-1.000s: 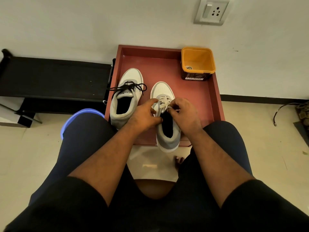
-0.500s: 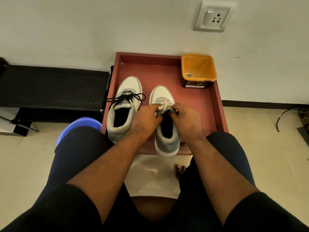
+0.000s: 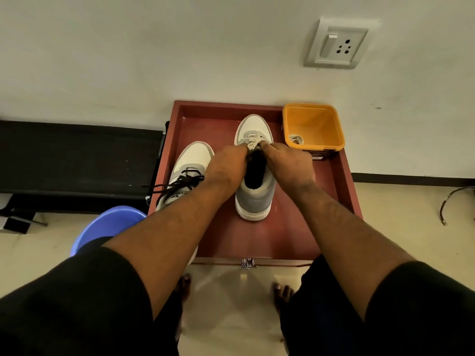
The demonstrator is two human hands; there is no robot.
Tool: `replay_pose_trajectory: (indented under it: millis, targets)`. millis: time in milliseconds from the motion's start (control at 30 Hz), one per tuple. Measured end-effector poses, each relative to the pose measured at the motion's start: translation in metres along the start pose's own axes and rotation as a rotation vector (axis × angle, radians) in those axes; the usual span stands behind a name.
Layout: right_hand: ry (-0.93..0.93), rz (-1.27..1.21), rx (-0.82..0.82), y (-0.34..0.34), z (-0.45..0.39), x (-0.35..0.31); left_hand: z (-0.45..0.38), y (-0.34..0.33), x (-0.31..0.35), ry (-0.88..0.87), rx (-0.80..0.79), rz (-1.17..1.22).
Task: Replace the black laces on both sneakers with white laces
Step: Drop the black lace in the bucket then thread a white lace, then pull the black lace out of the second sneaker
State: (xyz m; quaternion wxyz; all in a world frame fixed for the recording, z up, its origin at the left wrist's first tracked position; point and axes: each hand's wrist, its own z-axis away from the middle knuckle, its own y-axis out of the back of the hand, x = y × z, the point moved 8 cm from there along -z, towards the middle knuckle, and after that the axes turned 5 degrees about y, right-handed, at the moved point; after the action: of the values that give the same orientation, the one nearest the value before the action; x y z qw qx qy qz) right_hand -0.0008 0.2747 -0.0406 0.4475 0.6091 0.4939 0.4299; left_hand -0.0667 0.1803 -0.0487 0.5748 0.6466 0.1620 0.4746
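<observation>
Two grey and white sneakers stand on a red tray [image 3: 282, 240]. The right sneaker [image 3: 254, 199] carries a white lace [image 3: 253, 140] over its tongue. My left hand [image 3: 226, 168] and my right hand [image 3: 285, 163] sit on either side of its opening, and each pinches the white lace near the top eyelets. The left sneaker [image 3: 191, 160] still has a loose black lace [image 3: 180, 185], partly hidden behind my left forearm. Another white lace [image 3: 295, 139] lies coiled in the orange tub [image 3: 314, 124].
The orange tub stands in the tray's back right corner against the wall. A blue basin [image 3: 108, 224] sits on the floor left of the tray, beside a black low bench [image 3: 77, 160]. A cable [image 3: 447, 204] lies on the floor at the right. My bare feet rest below the tray.
The right sneaker now stands farther back on the tray, nearer the orange tub, with both hands still on its white lace. My arms have stretched forward.
</observation>
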Motion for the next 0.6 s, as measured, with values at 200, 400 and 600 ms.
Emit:
replay_pose_trajectory:
  millis: [200,400,600]
  targets:
    - [-0.097,-0.102,-0.031,0.005,-0.01,0.009,-0.004,0.001,0.009,0.001,-0.052,0.008]
    - [-0.059,-0.453,0.323,0.043,0.043,-0.058,0.068,0.057,-0.069,0.181,0.101,-0.051]
    - [-0.275,-1.243,-0.125,0.003,0.07,-0.139,0.132,0.037,-0.118,0.41,-0.072,0.224]
